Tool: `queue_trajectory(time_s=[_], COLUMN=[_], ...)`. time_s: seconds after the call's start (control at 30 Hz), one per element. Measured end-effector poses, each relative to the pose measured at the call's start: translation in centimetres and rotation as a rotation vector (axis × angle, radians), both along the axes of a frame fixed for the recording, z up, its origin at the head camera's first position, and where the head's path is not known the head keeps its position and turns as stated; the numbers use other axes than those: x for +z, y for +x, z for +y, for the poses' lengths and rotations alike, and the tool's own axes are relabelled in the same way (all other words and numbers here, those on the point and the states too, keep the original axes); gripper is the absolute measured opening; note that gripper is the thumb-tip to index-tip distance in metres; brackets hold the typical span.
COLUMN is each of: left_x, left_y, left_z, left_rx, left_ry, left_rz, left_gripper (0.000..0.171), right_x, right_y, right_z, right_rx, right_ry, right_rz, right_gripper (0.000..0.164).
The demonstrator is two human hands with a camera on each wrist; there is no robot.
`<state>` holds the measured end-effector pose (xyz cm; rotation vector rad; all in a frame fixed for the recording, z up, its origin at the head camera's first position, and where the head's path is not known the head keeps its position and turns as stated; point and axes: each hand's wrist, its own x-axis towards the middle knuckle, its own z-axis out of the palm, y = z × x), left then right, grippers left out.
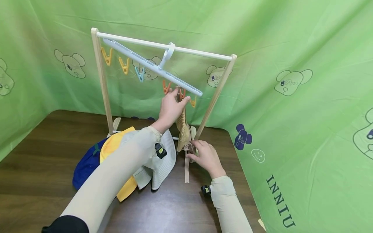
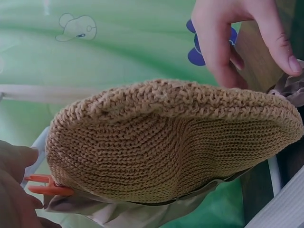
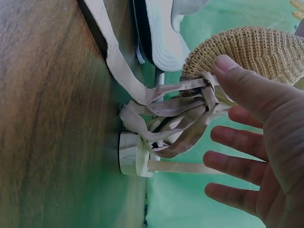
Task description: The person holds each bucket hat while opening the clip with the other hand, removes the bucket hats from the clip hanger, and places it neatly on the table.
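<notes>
A tan knitted hat [image 1: 183, 129] hangs below the light-blue hanger [image 1: 154, 68], with an orange clip [image 2: 50, 185] at its upper edge. My left hand [image 1: 172, 108] is up beside that clip, its thumb and fingers apart on either side. In the left wrist view the left hand [image 2: 16, 190] shows only at the edge, and the knit fills the middle. Lower down, my right hand [image 3: 275, 137] is beside the hat's bottom end, fingers spread and thumb tip overlapping the knit. Looped beige ribbon [image 3: 185, 107] dangles there, with a tail [image 1: 186, 170] trailing down.
A wooden rack with a white top bar [image 1: 131, 38] carries the tilted hanger. Other clips, such as a yellow clip [image 1: 107, 56] and a blue clip [image 1: 140, 74], hang from it. Blue [image 1: 87, 165], yellow [image 1: 126, 191] and white hats [image 1: 164, 165] lie left on the wooden table [image 1: 35, 155].
</notes>
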<state>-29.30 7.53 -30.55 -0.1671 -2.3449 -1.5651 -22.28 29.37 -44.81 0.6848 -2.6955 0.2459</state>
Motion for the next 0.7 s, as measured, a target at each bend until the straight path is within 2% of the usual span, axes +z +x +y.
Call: queue_trajectory(time_s=[0.23,0.7], left_x=[0.1,-0.1], left_y=[-0.5,-1.5], left_z=[0.4,1.1], left_rx=[0.043,0.140], left_ry=[0.013,0.019], left_rz=[0.028,0.060], left_gripper=[0.068,0.063], right_x=[-0.1,-0.5], right_y=[-0.1,-0.1], right_z=[-0.1,-0.6], right_rx=[-0.012,-0.057], right_ry=[0.008,0.021], right_rz=[-0.006,-0.055], right_gripper=[0.062,0.065])
